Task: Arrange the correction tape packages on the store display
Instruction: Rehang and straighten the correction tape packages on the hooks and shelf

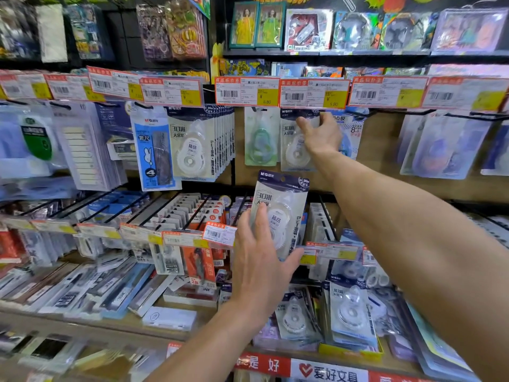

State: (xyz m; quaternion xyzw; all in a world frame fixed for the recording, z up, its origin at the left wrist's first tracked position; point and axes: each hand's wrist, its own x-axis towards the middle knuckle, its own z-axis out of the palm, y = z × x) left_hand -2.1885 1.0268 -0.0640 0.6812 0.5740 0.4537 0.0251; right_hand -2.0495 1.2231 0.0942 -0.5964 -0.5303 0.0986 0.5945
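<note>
Left hand (261,260) grips a correction tape package (281,213); right hand (321,136), fingers closed on a hanging package (296,144), partly hides it.

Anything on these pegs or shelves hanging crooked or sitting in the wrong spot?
Yes. A blue ruler-set pack hangs tilted among the hooks, overlapping the full row of correction tape packages. The left hand holds one matching package off its hook, while the right hand touches a near-empty peg's package.

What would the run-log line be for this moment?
left hand: holds correction tape package | right hand: touching hung package on upper hook | held package not yet hung
</note>
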